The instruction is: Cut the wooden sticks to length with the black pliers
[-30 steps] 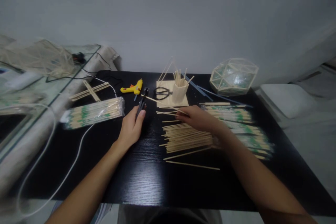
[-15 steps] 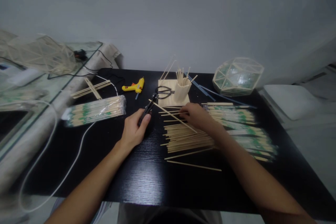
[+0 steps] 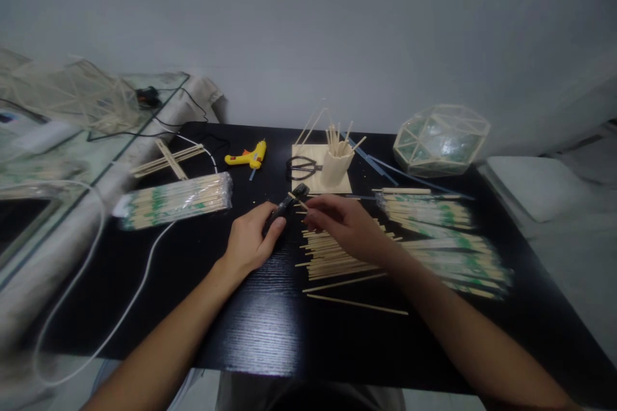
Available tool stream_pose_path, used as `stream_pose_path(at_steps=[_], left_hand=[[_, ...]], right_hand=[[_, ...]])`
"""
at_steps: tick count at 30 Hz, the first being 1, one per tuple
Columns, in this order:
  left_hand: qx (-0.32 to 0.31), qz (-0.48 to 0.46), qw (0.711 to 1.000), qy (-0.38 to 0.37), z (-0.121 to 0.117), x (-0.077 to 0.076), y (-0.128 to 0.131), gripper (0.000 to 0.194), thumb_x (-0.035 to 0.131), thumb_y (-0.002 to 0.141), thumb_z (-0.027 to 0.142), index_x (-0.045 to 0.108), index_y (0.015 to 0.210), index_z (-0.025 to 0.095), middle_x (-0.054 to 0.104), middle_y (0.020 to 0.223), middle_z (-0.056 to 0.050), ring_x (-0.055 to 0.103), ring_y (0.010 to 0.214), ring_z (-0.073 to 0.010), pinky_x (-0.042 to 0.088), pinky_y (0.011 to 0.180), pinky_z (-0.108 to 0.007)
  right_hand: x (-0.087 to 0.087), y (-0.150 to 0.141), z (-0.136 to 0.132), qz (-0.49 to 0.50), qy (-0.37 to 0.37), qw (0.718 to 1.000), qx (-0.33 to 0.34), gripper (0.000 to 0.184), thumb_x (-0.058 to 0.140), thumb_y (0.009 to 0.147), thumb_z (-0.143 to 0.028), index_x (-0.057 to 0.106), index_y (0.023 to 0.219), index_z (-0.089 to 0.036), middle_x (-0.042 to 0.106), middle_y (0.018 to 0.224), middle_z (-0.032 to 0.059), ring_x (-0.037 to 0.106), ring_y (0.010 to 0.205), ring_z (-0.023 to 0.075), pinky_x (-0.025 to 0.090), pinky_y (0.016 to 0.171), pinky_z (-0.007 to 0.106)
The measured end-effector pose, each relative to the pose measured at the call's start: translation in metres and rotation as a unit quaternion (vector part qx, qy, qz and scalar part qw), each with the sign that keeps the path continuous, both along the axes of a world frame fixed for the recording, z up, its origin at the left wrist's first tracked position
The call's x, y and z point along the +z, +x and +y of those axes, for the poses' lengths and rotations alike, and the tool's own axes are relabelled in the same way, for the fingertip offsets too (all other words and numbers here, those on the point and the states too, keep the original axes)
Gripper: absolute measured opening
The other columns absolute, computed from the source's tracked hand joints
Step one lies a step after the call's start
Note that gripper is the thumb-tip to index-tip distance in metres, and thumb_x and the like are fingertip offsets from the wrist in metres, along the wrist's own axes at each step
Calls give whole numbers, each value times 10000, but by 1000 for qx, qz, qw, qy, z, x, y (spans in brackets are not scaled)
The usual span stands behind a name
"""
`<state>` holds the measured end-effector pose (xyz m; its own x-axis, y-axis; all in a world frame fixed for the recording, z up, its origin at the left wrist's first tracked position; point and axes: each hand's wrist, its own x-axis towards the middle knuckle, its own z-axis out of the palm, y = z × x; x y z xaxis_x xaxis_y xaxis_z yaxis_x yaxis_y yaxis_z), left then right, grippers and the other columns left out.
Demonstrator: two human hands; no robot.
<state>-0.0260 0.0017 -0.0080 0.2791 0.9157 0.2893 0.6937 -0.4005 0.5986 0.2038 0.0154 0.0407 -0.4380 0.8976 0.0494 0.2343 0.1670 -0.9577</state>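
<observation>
My left hand [image 3: 250, 237] is wrapped around a pair of black-handled pliers [image 3: 289, 199], whose head points away to the right. A bamboo stick [image 3: 297, 201] is pinched in my right hand [image 3: 340, 221], its left end at the pliers' jaws. Whether the jaws touch it, I cannot tell. Under my right hand lies a layer of loose bamboo sticks [image 3: 332, 257], partly hidden by the hand and forearm. Two single sticks lie apart nearer to me. Just beyond the pliers, black scissors [image 3: 303, 169] rest on a square wooden board [image 3: 308, 187].
A wooden cup [image 3: 335, 170] holding several sticks stands on the board. Left are a yellow glue gun [image 3: 248, 155], a plastic-wrapped stick bundle [image 3: 178, 200] and a white cable [image 3: 139, 305]. More packaged sticks [image 3: 457, 250] and a faceted stick-framed shape [image 3: 441, 141] are right.
My right hand has moved left and now pinches a stick near the pliers. The pliers have shifted slightly right and nearer. The stick that lay slanted across the layer is now mostly hidden.
</observation>
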Motion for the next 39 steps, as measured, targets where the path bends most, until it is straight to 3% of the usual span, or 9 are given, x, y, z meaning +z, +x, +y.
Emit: stream_pose_path(at_steps=[6,13,19,25,30,39], left_hand=[[-8,-2,1000,-14,-6,1,3,339,403,1017,466,589,1063,186,664,916,-52,632,834,-213,451,761,-321],[-29,-26,999,-8,-9,2,3,336,433,1000,437,591,1136,174,687,1001,-80,650,900,-226,481,810,-335],[-45,-32,998,10,-7,2,0,363,433,991,445,596,1154,165,693,1036,-98,655,929,-231,501,831,-341],[-61,-40,997,16,-7,4,-2,380,430,990,449,607,1147,151,698,1021,-104,656,910,-229,501,822,-343],[-64,-27,997,-22,-7,7,-2,400,372,999,485,617,1057,175,684,935,-83,640,838,-219,482,765,-335],[-67,-20,997,-38,-6,9,-2,324,394,1020,432,565,885,191,596,723,-4,561,620,-155,376,605,-278]], right_hand=[[-11,-14,-11,-25,82,992,-96,206,590,976,-319,733,983,-170,725,788,28,641,699,150,482,697,262],[-7,-11,-14,-20,112,991,-75,227,552,981,-292,705,866,-170,619,665,-4,522,596,124,412,634,247],[2,-7,-11,8,43,999,-8,416,514,1003,-407,525,649,-188,506,619,-16,451,606,118,374,624,250],[3,-1,-6,75,-70,993,65,435,578,972,-513,588,706,-168,466,610,-31,365,543,91,281,512,237],[3,-1,-7,118,-200,971,64,431,655,901,-574,675,846,-147,437,569,-58,313,471,70,180,429,223],[0,-2,-7,160,-275,947,42,392,713,866,-526,687,881,-135,460,610,-64,291,449,44,171,400,210]])
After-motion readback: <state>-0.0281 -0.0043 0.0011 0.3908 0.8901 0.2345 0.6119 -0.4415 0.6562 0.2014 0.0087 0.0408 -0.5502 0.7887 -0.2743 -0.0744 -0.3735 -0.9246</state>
